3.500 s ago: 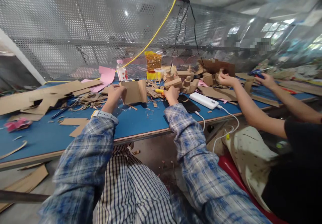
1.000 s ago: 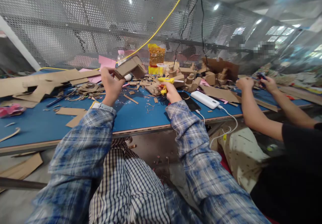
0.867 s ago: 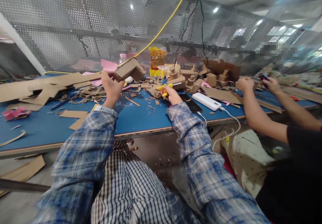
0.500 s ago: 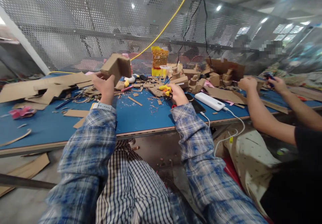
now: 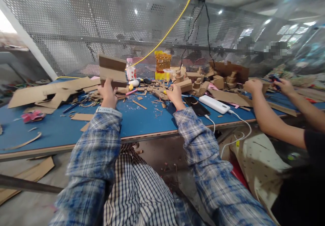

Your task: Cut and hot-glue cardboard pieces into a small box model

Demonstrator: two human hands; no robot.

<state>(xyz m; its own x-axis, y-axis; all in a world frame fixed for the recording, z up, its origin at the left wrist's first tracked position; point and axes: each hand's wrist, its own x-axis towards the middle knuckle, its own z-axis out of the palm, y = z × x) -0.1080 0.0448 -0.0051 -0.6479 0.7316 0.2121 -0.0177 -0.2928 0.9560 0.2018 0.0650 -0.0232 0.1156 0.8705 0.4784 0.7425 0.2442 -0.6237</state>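
My left hand [image 5: 108,94] is closed on the lower edge of a folded cardboard piece [image 5: 111,70], raised above the tabletop. The piece has several flat faces, and its inner side shows. On the right, my right hand [image 5: 175,95] is closed round a yellow tool [image 5: 165,92]. Only a small yellow end of it sticks out past the fingers, and its kind cannot be made out. Cardboard scraps [image 5: 156,85] lie between and behind the two hands. A pink pen [image 5: 131,92] rests on the blue table [image 5: 142,124] near my left hand.
A black phone [image 5: 196,106] and a white power bank [image 5: 214,104] with a cable lie right of my right hand. Cardboard sheets [image 5: 50,92] spread at left. A bottle [image 5: 130,70] and a yellow packet [image 5: 163,63] stand behind. A co-worker's hands [image 5: 254,85] are at right.
The cardboard piece in my left hand has turned, and its inner side now faces me. My right hand has closed further over the yellow tool, hiding most of it.
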